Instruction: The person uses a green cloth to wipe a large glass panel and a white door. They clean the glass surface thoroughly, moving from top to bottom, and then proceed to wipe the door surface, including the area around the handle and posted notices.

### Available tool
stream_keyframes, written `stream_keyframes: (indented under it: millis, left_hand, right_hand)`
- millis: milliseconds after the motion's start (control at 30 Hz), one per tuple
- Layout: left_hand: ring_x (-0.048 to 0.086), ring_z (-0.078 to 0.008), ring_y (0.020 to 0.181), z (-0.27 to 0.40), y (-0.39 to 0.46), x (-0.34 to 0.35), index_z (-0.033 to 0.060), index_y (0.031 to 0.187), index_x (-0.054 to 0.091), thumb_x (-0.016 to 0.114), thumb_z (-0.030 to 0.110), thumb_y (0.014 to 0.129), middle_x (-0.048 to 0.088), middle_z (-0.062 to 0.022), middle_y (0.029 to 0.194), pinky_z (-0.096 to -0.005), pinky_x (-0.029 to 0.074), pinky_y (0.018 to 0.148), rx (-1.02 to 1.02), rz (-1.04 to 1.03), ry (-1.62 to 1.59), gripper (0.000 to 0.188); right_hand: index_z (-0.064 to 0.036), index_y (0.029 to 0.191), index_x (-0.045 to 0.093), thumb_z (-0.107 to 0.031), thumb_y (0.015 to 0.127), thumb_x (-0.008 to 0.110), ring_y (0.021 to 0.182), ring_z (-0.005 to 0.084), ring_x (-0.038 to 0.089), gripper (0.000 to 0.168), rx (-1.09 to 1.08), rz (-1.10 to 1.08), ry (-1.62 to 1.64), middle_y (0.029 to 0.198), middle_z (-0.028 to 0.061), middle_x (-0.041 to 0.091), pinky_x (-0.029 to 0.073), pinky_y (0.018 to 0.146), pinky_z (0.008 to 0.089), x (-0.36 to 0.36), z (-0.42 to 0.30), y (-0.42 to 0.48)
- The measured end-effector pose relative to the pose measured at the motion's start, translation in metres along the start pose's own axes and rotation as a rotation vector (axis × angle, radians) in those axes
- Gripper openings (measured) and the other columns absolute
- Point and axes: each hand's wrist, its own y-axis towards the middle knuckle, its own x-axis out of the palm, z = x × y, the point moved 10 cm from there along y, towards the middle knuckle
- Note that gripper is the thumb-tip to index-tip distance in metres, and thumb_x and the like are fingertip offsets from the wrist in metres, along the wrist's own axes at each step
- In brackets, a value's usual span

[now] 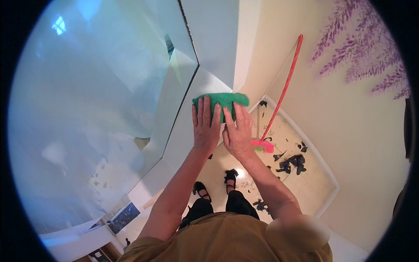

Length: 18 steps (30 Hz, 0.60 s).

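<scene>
A green cloth (217,98) lies bunched against the white ledge beside a large glass panel (108,91). My left hand (207,126) rests flat on the cloth's left part, fingers stretched out and pointing away from me. With its fingers bent, my right hand (238,134) presses on the cloth's right part; the thumb is tucked close to the palm. Both hands touch the cloth, and its underside is hidden. The glass is to the left of both hands and shows hazy reflections.
A red-handled broom (283,93) with a pink head leans against the cream wall (353,131) at right. Crumpled black scraps (294,163) and small debris lie on the tiled floor (304,183). My feet in black shoes (230,177) stand below.
</scene>
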Motion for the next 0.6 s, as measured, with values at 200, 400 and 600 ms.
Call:
stream_keyframes:
  millis: [200, 400, 600]
  left_hand:
    - [0.03, -0.05, 0.155, 0.002, 0.01, -0.011, 0.0075, 0.159, 0.042, 0.071, 0.017, 0.095, 0.031, -0.0283, 0.168, -0.0694, 0.021, 0.125, 0.097, -0.057, -0.013, 0.071]
    - [0.04, -0.0473, 0.148, -0.021, 0.039, -0.044, 0.005, 0.157, 0.045, 0.078, 0.024, 0.091, 0.041, -0.0263, 0.161, -0.0587, 0.028, 0.124, -0.16, -0.078, -0.315, 0.076]
    - [0.058, -0.0368, 0.107, -0.019, 0.055, -0.049, 0.0037, 0.124, 0.064, 0.077, 0.011, 0.089, 0.061, -0.0164, 0.11, -0.047, 0.045, 0.096, -0.202, -0.06, -0.197, 0.038]
  right_hand:
    - [-0.005, 0.15, 0.045, -0.001, 0.095, 0.068, 0.131, 0.036, 0.053, 0.06, 0.498, 0.299, 0.644, 0.145, 0.022, 0.048, 0.047, 0.107, 0.0431, 0.004, 0.018, 0.004]
    - [-0.004, 0.123, 0.058, 0.002, 0.092, 0.071, 0.109, 0.0293, 0.06, 0.035, 0.541, 0.419, 0.591, 0.118, 0.0142, 0.055, 0.051, 0.095, 0.0381, -0.007, 0.031, 0.024]
    - [-0.002, 0.11, 0.06, 0.003, 0.091, 0.068, 0.107, 0.0364, 0.06, 0.021, 0.477, 0.482, 0.555, 0.109, 0.0177, 0.059, 0.05, 0.096, 0.0415, -0.024, 0.03, 0.033]
